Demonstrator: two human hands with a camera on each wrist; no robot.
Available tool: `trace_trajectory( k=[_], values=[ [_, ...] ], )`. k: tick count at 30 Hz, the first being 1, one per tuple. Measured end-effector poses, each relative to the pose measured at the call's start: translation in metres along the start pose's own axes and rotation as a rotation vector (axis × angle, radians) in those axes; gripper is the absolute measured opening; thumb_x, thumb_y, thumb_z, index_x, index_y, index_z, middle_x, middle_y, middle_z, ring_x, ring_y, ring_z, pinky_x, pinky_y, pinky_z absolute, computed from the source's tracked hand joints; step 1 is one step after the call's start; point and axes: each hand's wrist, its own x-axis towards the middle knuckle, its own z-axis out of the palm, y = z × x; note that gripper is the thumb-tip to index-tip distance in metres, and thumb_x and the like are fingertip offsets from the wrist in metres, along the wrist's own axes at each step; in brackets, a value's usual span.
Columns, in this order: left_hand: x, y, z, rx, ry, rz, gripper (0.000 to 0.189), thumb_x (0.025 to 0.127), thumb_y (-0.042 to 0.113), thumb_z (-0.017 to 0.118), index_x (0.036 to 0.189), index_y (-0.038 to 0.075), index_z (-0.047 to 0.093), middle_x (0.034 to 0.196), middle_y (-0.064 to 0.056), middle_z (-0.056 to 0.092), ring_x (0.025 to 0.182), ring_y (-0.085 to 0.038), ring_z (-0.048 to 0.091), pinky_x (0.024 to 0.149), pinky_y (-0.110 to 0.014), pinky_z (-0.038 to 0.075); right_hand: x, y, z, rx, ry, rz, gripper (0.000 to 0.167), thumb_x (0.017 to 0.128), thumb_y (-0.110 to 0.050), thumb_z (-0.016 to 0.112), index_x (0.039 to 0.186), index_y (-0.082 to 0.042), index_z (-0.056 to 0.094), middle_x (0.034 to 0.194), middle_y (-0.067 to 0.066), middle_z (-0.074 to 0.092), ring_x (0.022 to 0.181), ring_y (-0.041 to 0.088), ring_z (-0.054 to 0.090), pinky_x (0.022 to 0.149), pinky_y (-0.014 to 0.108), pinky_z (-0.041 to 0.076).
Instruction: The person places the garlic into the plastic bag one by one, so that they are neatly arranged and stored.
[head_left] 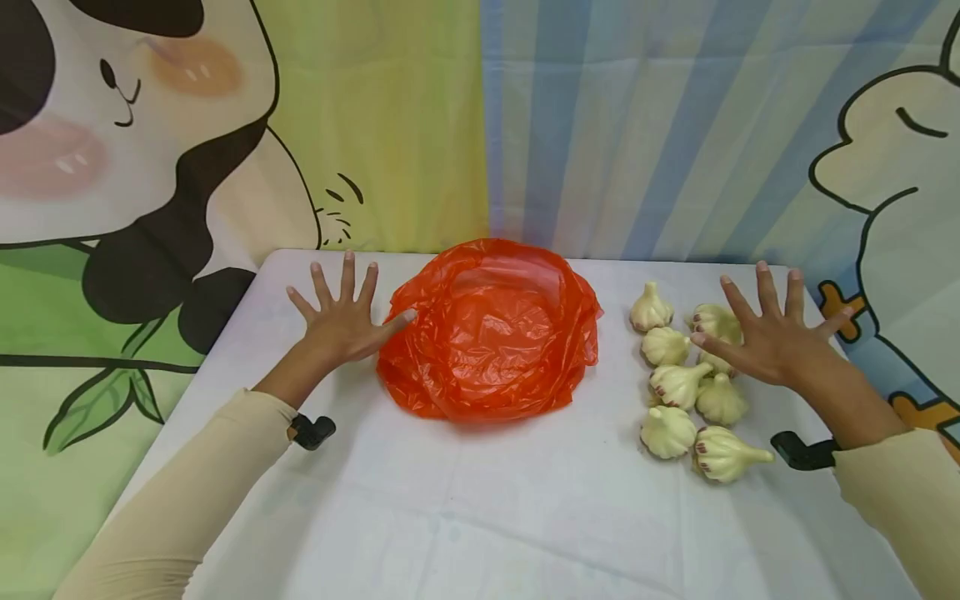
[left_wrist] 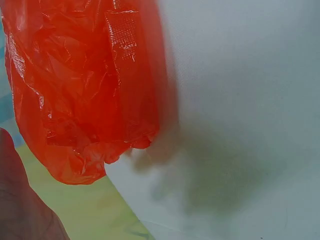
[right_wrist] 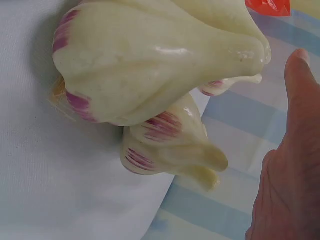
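Observation:
A crumpled red plastic bag [head_left: 498, 342] sits on the white table with its mouth spread wide. My left hand [head_left: 341, 321] is spread flat beside it, the thumb overlapping the bag's left edge in the head view. Several pale garlic bulbs [head_left: 678, 385] lie in a loose double column to the right of the bag. Over the far right ones my right hand [head_left: 780, 342] is spread, its thumb overlapping a bulb [head_left: 717, 323]. Purple streaks mark the large garlic bulb [right_wrist: 150, 62] in the right wrist view. Both hands hold nothing.
The white-clothed table [head_left: 480, 517] ends at a printed curtain [head_left: 420, 125] along the back. Each wrist carries a small black camera, such as the left camera [head_left: 312, 432] and the right camera [head_left: 804, 451].

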Motion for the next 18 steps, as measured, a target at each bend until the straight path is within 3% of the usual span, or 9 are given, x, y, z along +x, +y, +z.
trace_trajectory(
  k=[6,10,14,18],
  values=[
    [0.003,0.000,-0.001,0.003,-0.023,-0.002,0.106,0.079,0.087,0.019,0.155,0.017,-0.008,0.153,-0.014,-0.033,0.128,-0.053,-0.035,0.086,-0.074,-0.027,-0.004,0.002,0.002,-0.009,0.011,0.001,0.095,0.090,-0.074,0.033,0.154,-0.022,-0.015,0.149,0.020,-0.037,0.127,0.046,-0.040,0.075,0.082,-0.023],
    [0.006,-0.001,-0.010,-0.036,-0.008,-0.001,0.106,0.082,0.084,0.021,0.156,0.013,-0.005,0.156,-0.023,-0.019,0.131,-0.051,-0.032,0.088,-0.072,-0.028,-0.006,0.002,0.002,0.027,0.025,-0.011,0.096,0.091,-0.071,0.036,0.154,-0.019,-0.014,0.148,0.022,-0.036,0.126,0.053,-0.036,0.081,0.081,-0.021],
    [0.007,-0.008,-0.020,-0.110,0.013,0.008,0.101,0.087,0.079,0.023,0.156,0.006,0.013,0.156,-0.031,0.003,0.138,-0.053,-0.015,0.096,-0.073,-0.020,-0.010,0.000,-0.001,0.084,0.076,-0.046,0.096,0.093,-0.066,0.042,0.155,-0.015,-0.011,0.150,0.025,-0.031,0.128,0.058,-0.028,0.090,0.078,-0.018],
    [0.006,-0.017,-0.028,-0.201,0.036,0.004,0.095,0.092,0.074,0.017,0.148,0.000,0.035,0.149,-0.030,0.030,0.139,-0.052,0.012,0.105,-0.072,0.002,-0.015,-0.005,-0.005,0.138,0.130,-0.103,0.096,0.094,-0.058,0.050,0.155,-0.012,-0.007,0.152,0.024,-0.030,0.131,0.056,-0.025,0.098,0.073,-0.015]
  ],
)
